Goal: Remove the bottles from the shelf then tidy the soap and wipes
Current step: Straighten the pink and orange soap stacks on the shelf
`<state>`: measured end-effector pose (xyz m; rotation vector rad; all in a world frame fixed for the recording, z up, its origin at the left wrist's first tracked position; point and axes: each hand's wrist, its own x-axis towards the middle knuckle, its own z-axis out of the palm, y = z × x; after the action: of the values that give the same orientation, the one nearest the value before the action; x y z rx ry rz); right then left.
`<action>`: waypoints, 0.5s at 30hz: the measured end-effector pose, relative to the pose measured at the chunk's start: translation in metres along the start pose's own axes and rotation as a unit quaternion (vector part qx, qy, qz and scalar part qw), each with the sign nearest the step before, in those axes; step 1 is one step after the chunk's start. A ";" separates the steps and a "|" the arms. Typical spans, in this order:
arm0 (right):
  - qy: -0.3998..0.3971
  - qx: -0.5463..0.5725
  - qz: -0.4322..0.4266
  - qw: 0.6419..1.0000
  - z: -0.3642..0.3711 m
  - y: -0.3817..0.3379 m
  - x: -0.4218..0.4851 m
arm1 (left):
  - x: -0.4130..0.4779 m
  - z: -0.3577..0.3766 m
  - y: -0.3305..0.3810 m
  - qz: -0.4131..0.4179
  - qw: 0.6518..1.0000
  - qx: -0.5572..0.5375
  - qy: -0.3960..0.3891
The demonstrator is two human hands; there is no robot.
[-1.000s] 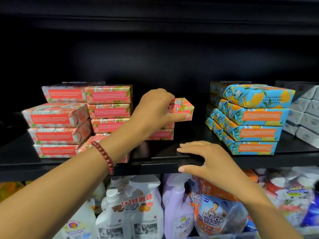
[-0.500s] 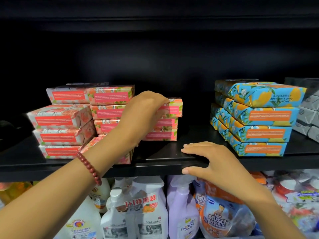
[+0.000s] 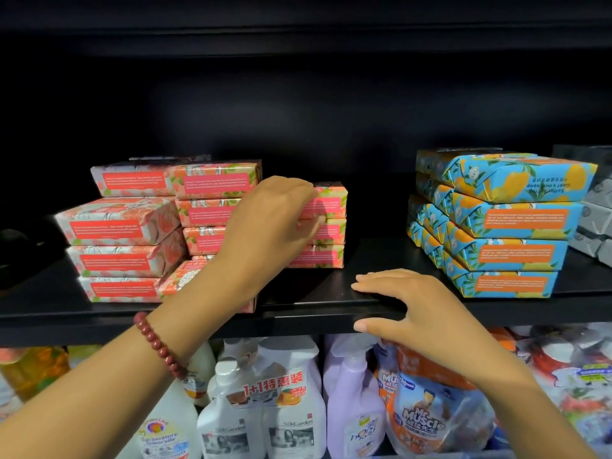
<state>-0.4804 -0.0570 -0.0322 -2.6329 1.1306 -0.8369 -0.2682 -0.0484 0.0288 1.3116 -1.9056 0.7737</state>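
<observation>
1. Head view: my left hand (image 3: 268, 220) pinches the top soap bar (image 3: 331, 202), fingers over its upper edge and thumb at its lower near corner.
2. That bar sits on a pink stack (image 3: 326, 253) three high, mid-shelf, just right of the bigger pink stacks (image 3: 132, 240).
3. My right hand (image 3: 407, 303) lies flat and relaxed on the shelf (image 3: 298, 323) lip, holding nothing, between the pink stack and the blue soap packs (image 3: 503, 226).
4. Risk: nothing braces the small stack's right side, so a sideways tug as I let go could push its bars askew.
5. Risk: my left forearm crosses a tilted bar (image 3: 185, 276) near the front edge, and drawing back low could drag it off onto the bottles (image 3: 288, 419) below.
</observation>
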 end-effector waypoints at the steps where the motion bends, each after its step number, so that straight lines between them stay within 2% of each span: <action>1: 0.003 0.015 0.000 1.000 -0.001 -0.001 0.001 | -0.008 -0.005 -0.001 -0.003 1.000 -0.008 0.012; 5: 0.076 0.098 -0.021 0.992 0.000 -0.019 0.009 | -0.049 -0.026 -0.012 -0.061 0.994 -0.067 0.065; 7: 0.086 0.127 -0.046 0.987 0.008 -0.034 0.020 | -0.075 -0.033 -0.021 -0.080 0.992 -0.058 0.079; 12: 0.051 0.113 -0.097 0.987 0.035 -0.070 0.052 | -0.132 -0.042 -0.043 -0.144 0.986 -0.009 0.088; 15: 0.017 0.067 -0.120 0.990 0.052 -0.086 0.066 | -0.154 -0.047 -0.053 -0.170 0.983 0.016 0.072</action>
<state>-0.3614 -0.0469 -0.0165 -2.6835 0.7439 -0.9664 -0.1691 0.0539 -0.0626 1.5066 -1.5094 0.7023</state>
